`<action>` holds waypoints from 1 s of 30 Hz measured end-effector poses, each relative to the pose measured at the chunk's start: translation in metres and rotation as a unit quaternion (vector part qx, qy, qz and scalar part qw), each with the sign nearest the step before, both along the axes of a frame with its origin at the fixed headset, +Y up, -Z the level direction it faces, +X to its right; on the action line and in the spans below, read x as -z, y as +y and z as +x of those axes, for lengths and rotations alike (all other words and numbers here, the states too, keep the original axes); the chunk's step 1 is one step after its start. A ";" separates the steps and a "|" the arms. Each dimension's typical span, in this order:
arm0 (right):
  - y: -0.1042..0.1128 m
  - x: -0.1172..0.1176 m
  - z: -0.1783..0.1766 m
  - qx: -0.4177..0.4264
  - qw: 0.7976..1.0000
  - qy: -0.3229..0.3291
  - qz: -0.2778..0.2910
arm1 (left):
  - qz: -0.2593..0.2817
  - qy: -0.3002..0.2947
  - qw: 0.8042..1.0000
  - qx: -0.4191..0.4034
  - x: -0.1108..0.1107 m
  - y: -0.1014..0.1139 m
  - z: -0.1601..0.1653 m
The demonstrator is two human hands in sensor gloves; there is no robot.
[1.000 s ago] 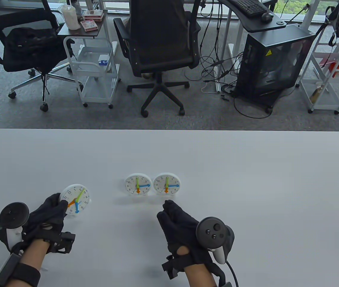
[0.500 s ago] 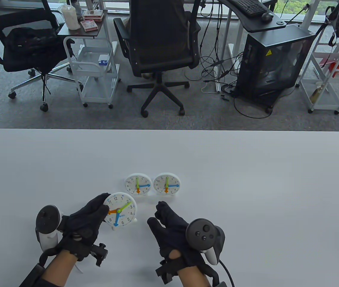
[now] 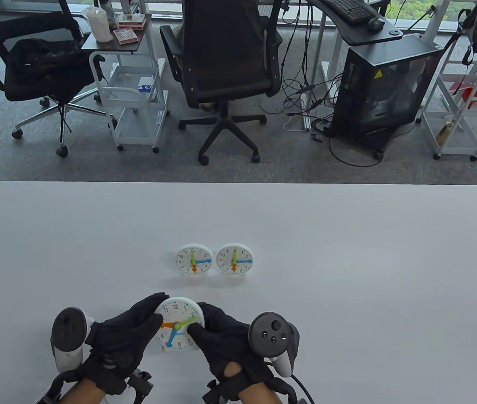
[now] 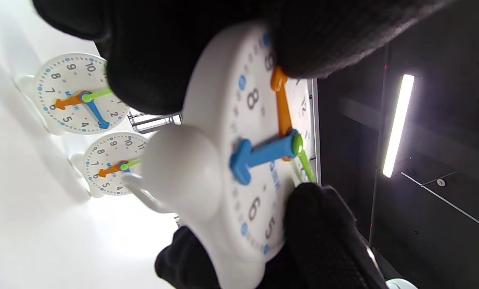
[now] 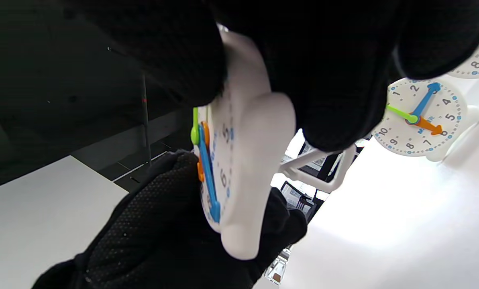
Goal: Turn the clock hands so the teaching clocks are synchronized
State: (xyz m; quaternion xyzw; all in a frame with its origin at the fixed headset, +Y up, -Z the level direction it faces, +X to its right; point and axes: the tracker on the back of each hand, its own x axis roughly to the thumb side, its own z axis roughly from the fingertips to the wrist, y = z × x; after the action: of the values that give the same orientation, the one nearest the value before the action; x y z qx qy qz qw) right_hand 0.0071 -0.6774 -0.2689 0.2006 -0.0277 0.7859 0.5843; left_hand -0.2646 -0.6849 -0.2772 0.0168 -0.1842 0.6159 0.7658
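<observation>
Clock (image 3: 177, 324) carried nearer since earlier; left hand (image 3: 123, 336), right hand (image 3: 226, 336) grip rim (opposite sides).

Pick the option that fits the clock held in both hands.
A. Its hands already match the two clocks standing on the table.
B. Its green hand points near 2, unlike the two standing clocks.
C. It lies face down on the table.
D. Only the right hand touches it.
B: the held clock has its green hand near 2, while both standing clocks show green at 12.
</observation>
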 end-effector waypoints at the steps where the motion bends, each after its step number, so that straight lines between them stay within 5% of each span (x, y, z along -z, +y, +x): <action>1: 0.001 -0.001 0.001 0.006 1.000 -0.001 0.003 | -0.001 -0.005 1.000 -0.002 -0.001 0.000 0.000; 8: 0.009 -0.010 0.001 0.021 0.998 -0.038 0.053 | -0.020 -0.013 0.999 -0.029 -0.009 -0.002 0.003; 17: 0.010 -0.016 -0.008 -0.070 0.991 -0.055 0.098 | -0.031 0.029 0.998 -0.054 -0.010 -0.004 -0.003; 30: 0.009 -0.015 -0.010 -0.084 0.992 -0.043 0.087 | -0.041 0.018 0.998 -0.050 -0.010 -0.004 0.000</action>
State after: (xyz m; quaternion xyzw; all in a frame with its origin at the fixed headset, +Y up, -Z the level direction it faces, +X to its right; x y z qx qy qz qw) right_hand -0.0030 -0.6683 -0.2540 0.2185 -0.1042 0.8348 0.4945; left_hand -0.2648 -0.6887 -0.2674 0.0054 -0.1436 0.6600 0.7374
